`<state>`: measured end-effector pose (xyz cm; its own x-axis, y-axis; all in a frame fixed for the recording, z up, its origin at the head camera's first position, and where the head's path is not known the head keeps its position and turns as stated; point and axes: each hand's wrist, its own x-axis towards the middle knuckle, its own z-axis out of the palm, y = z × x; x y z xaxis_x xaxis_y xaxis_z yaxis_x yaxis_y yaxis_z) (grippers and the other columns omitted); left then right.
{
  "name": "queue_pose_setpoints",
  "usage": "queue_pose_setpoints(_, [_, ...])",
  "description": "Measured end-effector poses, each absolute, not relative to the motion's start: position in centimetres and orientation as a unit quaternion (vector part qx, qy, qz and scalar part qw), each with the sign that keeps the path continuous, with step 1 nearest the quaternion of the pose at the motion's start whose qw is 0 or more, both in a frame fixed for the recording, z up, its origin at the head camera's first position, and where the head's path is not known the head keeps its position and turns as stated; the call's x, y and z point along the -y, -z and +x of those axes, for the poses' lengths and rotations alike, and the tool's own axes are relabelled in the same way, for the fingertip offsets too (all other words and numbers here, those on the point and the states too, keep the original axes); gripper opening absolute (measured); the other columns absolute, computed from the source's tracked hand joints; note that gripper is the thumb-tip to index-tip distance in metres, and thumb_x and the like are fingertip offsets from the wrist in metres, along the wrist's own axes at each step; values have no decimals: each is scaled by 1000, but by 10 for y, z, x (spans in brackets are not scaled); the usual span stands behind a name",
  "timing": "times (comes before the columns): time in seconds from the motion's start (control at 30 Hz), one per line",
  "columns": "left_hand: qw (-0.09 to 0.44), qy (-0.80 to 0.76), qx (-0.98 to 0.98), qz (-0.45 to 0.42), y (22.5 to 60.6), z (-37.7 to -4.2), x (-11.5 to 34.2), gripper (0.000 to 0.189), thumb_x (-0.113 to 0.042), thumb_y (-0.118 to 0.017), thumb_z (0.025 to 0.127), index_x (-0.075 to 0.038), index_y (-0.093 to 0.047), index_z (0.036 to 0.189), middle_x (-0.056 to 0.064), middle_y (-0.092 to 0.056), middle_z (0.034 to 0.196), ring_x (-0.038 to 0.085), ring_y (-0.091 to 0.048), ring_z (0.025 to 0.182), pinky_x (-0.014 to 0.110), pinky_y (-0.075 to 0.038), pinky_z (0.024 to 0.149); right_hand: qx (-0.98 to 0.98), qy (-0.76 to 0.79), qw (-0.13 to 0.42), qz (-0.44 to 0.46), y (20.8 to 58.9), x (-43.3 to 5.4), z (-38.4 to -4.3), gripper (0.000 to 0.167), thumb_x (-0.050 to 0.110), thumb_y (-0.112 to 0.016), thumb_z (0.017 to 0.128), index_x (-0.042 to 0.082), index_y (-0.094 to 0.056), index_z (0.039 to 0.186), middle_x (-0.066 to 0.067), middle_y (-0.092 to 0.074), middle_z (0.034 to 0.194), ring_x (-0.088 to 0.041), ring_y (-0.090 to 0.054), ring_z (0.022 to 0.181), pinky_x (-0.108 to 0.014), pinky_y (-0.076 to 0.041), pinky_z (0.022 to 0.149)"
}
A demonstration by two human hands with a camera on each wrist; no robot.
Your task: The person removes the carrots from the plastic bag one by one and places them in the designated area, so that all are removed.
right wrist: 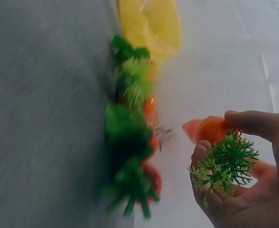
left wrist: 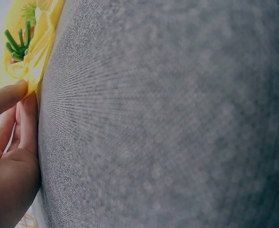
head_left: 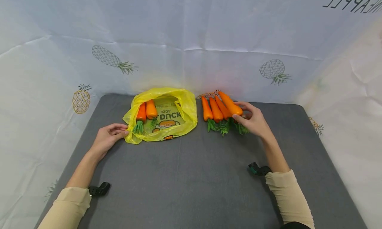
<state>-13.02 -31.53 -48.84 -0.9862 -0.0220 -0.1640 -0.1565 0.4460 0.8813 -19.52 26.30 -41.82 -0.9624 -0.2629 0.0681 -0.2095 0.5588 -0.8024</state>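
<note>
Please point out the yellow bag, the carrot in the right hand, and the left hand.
Yellow bag (head_left: pixel 188 112), head view: its right side wall.
Carrot (head_left: pixel 228 103) in the right hand (head_left: pixel 253 120), head view: its orange body.
Left hand (head_left: pixel 106 138), head view: middle of the hand.

Bag (head_left: pixel 189 117) on tbl (head_left: pixel 179 182), nr far edge, L of ctr. In bag, L half: two carrots (head_left: pixel 151 109) side by side, leafy ends twd person. R of bag, near but apart: row of carrots (head_left: pixel 216 111) on tbl, also nr far edge, leafy ends twd person, tips away. R hand (head_left: pixel 252 117) at row's R end w/ another carrot (head_left: pixel 228 104), above row. L hand (head_left: pixel 110 136) at bag's near L corner. Sheet (head_left: pixel 191 23) behind tbl & along both sides.
</note>
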Motion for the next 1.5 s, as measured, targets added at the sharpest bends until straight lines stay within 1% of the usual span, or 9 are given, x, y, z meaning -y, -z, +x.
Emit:
queue_pose_setpoints(0.27, [64, -523, -848, -52, 487, -130, 314, 49, -29, -76, 104, 2, -65, 140, -27, -74, 97, -10, -68, 92, 10, -53, 82, -890, 443, 20, -111, 426, -296, -194, 59, 19, -75, 105, 13, -54, 159, -28, -61, 146, -21, -79, 83, -26, -61, 70])
queue_pose_setpoints(0.43, [61, -524, -848, -50, 487, -130, 314, 49, -29, -76, 105, 3, -65, 140, -27, -74, 97, -10, -68, 92, 10, -53, 83, -898, 427, 7, -100, 432, -310, -196, 60, 20, -74, 105, 11, -53, 160, -29, -61, 146, -12, -74, 82, -20, -57, 68])
queue_pose_setpoints(0.63, [62, -526, -847, -51, 487, -129, 315, 49, -29, -76, 104, 2, -65, 140, -27, -74, 98, -10, -68, 92, 11, -53, 82, -905, 413, 7, -100, 440, -319, -197, 58, 20, -73, 105, 8, -53, 159, -31, -61, 145, 2, -67, 81, -19, -55, 67])
queue_pose_setpoints(0.73, [62, -527, -846, -50, 486, -129, 315, 49, -30, -76, 104, 2, -65, 140, -26, -74, 98, -9, -68, 92, 11, -53, 83, -909, 405, 7, -99, 445, -322, -199, 57, 20, -73, 105, 7, -55, 157, -30, -62, 146, -4, -68, 88, -18, -55, 69])
queue_pose_setpoints(0.83, [62, -524, -848, -51, 485, -128, 314, 50, -31, -77, 104, 2, -66, 139, -26, -74, 98, -9, -69, 92, 10, -53, 83, -909, 404, 15, -97, 449, -324, -200, 57, 20, -73, 106, 6, -54, 158, -32, -59, 149, -27, -73, 104, -15, -54, 71])
queue_pose_setpoints(0.97, [64, -525, -847, -52, 486, -129, 314, 50, -31, -76, 104, 2, -65, 140, -26, -74, 98, -10, -69, 92, 10, -53, 83, -910, 403, 31, -89, 456, -329, -201, 58, 19, -72, 106, 3, -52, 158, -35, -56, 151, -51, -66, 122, -11, -51, 74])
queue_pose_setpoints(1.2, [60, -531, -844, -49, 485, -130, 313, 49, -29, -77, 104, 3, -66, 139, -27, -74, 97, -10, -69, 92, 10, -53, 83, -913, 397, 49, -81, 464, -334, -204, 59, 21, -73, 106, 2, -52, 158, -34, -54, 155, -51, -60, 133, -4, -45, 80])
queue_pose_setpoints(1.33, [60, -534, -842, -48, 485, -129, 313, 49, -29, -77, 104, 3, -65, 139, -27, -74, 96, -10, -69, 91, 10, -53, 83, -915, 393, 48, -82, 465, -334, -206, 60, 21, -74, 105, 2, -52, 157, -36, -56, 152, -52, -66, 125, -5, -47, 79])
queue_pose_setpoints(1.5, [60, -536, -841, -50, 486, -128, 314, 49, -29, -77, 104, 3, -65, 139, -27, -74, 96, -9, -69, 91, 11, -54, 82, -921, 378, 46, -83, 465, -332, -207, 60, 19, -75, 105, 1, -52, 157, -38, -58, 148, -53, -70, 116, -14, -51, 80])
